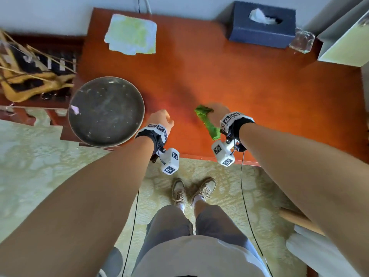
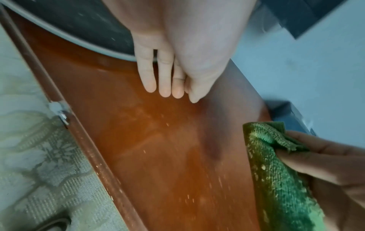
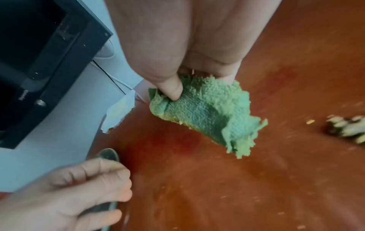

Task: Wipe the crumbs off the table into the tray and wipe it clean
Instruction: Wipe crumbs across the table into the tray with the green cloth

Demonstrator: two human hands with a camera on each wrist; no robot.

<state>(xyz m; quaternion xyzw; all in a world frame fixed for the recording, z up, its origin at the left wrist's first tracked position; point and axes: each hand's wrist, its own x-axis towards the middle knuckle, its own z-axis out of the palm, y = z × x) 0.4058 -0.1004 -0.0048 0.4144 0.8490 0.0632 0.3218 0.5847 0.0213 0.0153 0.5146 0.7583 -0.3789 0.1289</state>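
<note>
Nearest the person, the right hand point(image 1: 216, 114) gripped a crumpled green cloth point(image 1: 207, 120), thumb and curled fingers bunching it just above the orange-brown worktop point(image 1: 249, 92), with pale crumbs clinging to its underside. Beside it the left hand point(image 1: 160, 119) held nothing, its fingers relaxed and nearly straight in the left wrist view, close to the rim of the round dark tray point(image 1: 105, 111). That tray sat at the worktop's left front corner, partly overhanging the edge, with specks already inside.

Loose crumbs point(image 2: 185, 198) lay scattered along the front strip of the worktop, and a larger clump point(image 3: 347, 129) lay to the cloth's right in the right wrist view.

The step in hand looked like sweeping those crumbs leftward to the tray. Doing it well probably meant flattening the cloth for a wider face, starting beyond the clump, and drawing in one low steady stroke so nothing flicked off the front edge. The left hand would best steady the tray, rim kept at or below the worktop's edge.

Farther back lay a pale folded cloth point(image 1: 130, 35), a dark tissue box point(image 1: 263, 25) and a clear glass point(image 1: 301, 40), all well apart from the sweep.
</note>
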